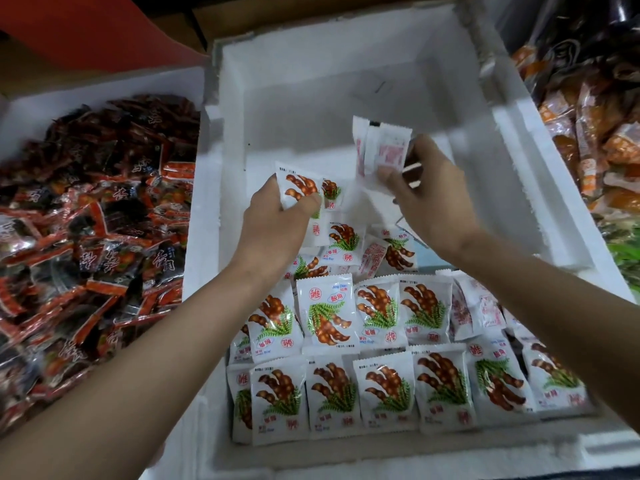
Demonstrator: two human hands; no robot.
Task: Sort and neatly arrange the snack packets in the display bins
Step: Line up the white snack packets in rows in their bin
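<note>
the near rim of the white foam bin (346, 459) sits right under you. just inside it a front row of tamarind packets (346, 393) lies side by side, printed faces up, edges overlapping a little. behind that, further into the bin, a second row (377, 310) lies the same way, though the packets at its right end show their plain backs. past the second row, about the middle of the bin, a loose heap (349, 244) of the same packets lies unsorted at mixed angles. the far half of the bin shows bare white floor.

your left hand (277, 220) hovers over the heap, thumb and curled fingers pinching one held packet (298, 185) with its brown pod picture facing you. your right hand (429, 202) is raised over the middle of the bin, fingers curled round a reversed packet (381, 150) whose red-printed back faces you. it may be two packets together; the blur makes that hard to tell.

just beside the bin's left wall, another foam box (104, 88) holds a pile of red-and-black packets (86, 220). off the bin's right wall lie orange packets (588, 133).
</note>
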